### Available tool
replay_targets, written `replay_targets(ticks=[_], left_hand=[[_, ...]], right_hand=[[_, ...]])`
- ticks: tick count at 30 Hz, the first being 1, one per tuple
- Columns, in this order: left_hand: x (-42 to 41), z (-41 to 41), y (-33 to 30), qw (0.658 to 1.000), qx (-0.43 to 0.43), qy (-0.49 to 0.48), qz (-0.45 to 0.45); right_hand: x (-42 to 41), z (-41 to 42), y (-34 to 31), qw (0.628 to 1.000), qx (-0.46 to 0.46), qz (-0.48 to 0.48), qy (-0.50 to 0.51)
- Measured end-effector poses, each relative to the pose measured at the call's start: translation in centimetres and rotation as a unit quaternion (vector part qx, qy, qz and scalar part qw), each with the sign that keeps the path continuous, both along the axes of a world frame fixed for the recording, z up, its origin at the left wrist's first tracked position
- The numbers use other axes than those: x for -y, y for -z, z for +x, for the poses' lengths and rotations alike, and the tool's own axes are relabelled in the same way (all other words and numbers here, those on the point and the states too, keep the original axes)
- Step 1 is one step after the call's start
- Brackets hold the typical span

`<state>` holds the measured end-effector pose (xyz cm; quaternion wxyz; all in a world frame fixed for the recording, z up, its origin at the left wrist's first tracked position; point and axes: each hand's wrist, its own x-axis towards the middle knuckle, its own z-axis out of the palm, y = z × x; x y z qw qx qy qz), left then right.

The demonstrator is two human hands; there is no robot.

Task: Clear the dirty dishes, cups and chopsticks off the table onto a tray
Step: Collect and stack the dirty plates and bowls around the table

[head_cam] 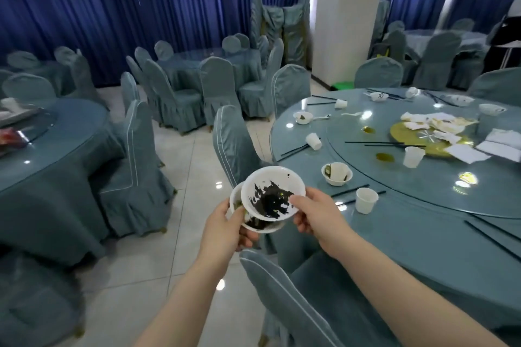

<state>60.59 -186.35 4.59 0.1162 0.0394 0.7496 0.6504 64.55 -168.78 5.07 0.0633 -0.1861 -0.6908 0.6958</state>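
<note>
Two soiled bowls held in both hands beside a banquet tabletop.

The left hand [225, 229] grips the lower bowl [260, 226]; the right hand [315, 213] pinches the rim of the upper bowl [272, 191], which is smeared with dark residue and tilted over the lower one. To the right, the round tabletop [423, 205] carries white cups [365, 200], another bowl [337, 174], black chopsticks [386, 144] and crumpled napkins [462, 149]. Covered chairs [236, 146] stand around it.

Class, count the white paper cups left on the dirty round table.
5: near edge, beside yellow centrepiece, tipped by chopsticks, far left, far rim. More may be hidden.
</note>
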Motion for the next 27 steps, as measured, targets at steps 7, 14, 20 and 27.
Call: replay_targets(ticks=[7,14,20,27], left_hand=[[4.5,-3.1,-2.0,0.999,-0.027,0.018,0.031],[7.7,-9.6,-3.0,0.995,-0.049,0.080,-0.044],[7.9,-18.2,-3.0,0.982,-0.082,0.119,-0.120],[5.8,-29.1,-0.8,0.987,-0.044,0.113,-0.108]], right_hand=[[5.5,-3.9,-1.7,0.988,-0.016,0.153,0.008],[7.8,-10.6,-0.9,0.987,-0.007,0.159,-0.019],[7.5,-18.7,1.6,0.997,-0.023,0.073,-0.011],[2.6,-26.1,5.4,0.986,0.057,-0.137,0.075]])
